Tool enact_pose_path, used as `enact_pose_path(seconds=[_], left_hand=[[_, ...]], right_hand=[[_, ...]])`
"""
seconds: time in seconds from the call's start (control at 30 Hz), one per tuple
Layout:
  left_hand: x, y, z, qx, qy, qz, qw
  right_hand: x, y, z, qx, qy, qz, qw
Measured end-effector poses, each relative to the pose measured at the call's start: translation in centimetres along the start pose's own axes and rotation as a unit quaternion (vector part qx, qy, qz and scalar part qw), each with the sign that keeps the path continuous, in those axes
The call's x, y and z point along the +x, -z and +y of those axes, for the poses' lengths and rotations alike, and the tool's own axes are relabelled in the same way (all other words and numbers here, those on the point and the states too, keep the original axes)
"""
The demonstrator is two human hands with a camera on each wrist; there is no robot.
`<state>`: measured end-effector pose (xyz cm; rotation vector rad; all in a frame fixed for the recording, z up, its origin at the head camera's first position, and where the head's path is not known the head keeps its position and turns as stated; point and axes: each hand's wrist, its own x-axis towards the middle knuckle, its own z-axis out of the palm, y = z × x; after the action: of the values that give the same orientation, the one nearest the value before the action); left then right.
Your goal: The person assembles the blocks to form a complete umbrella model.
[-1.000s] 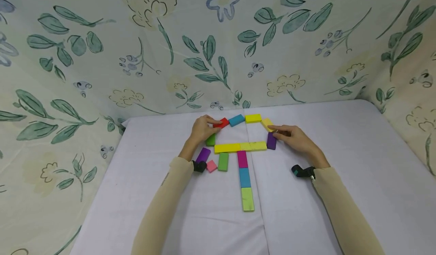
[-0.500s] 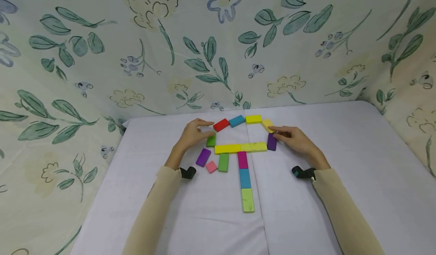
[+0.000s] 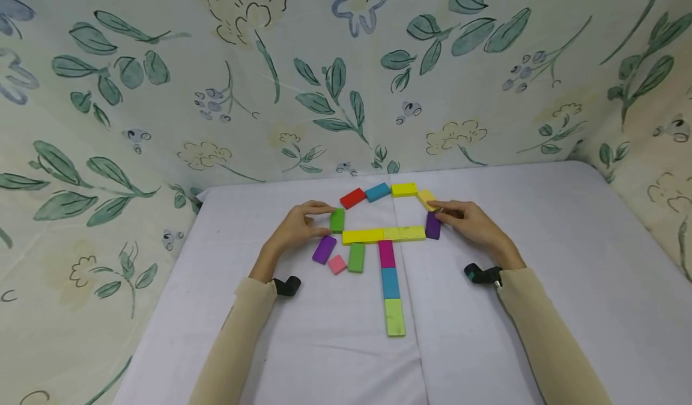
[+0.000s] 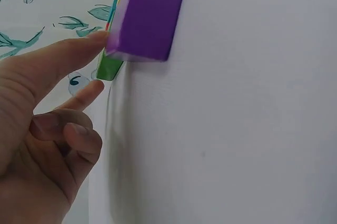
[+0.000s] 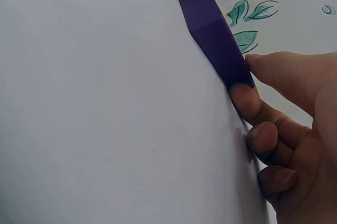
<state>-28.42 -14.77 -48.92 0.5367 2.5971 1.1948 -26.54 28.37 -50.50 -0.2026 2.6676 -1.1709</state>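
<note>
My left hand [image 3: 296,228] is at the left of the block outline, with index finger and thumb apart at the two ends of a green block [image 3: 337,220]. Whether both tips touch it is hard to tell. Just below lies a purple block [image 3: 324,250], large in the left wrist view. My right hand [image 3: 473,222] pinches the upper end of a dark purple block [image 5: 217,37] lying on the cloth. A pale yellow block [image 3: 426,199] sits beside those fingertips. Red [image 3: 353,198], blue [image 3: 378,192] and yellow [image 3: 403,189] blocks make the upper arc.
Two yellow blocks [image 3: 363,236] form a horizontal bar. Below it run magenta [image 3: 386,254], blue [image 3: 390,283] and lime [image 3: 395,318] blocks in a column. A second green block [image 3: 356,258] and a small pink block [image 3: 337,264] lie left of the column on white cloth [image 3: 486,345].
My left hand has let go of the red block and moved down and left to the green block. My right hand has stayed at the dark purple block.
</note>
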Motion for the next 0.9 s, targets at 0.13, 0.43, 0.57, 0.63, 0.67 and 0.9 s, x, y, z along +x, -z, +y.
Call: enact_pose_path(seconds=[0.13, 0.43, 0.57, 0.63, 0.67, 0.9], left_hand=[[0.4, -0.2, 0.2, 0.002, -0.007, -0.003, 1.0], [0.8, -0.6, 0.4, 0.003, 0.001, 0.009, 1.0], [0.9, -0.8, 0.5, 0.009, 0.003, 0.01, 0.9999], [1.0, -0.8, 0.6, 0.011, 0.001, 0.007, 0.9999], [1.0, -0.9, 0.6, 0.012, 0.0, 0.006, 0.9999], [1.1, -0.9, 0.6, 0.009, 0.0, 0.005, 0.9999]], right_hand=[[0.0, -0.1, 0.0, -0.003, -0.001, 0.003, 1.0], [0.1, -0.1, 0.2, 0.002, -0.007, 0.002, 1.0], [0.1, 0.0, 0.3, 0.001, -0.006, 0.0, 1.0], [0.1, 0.0, 0.3, 0.003, -0.005, 0.0, 1.0], [0.1, 0.0, 0.3, 0.003, -0.005, 0.0, 1.0], [0.0, 0.0, -0.2, 0.005, -0.002, 0.001, 1.0]])
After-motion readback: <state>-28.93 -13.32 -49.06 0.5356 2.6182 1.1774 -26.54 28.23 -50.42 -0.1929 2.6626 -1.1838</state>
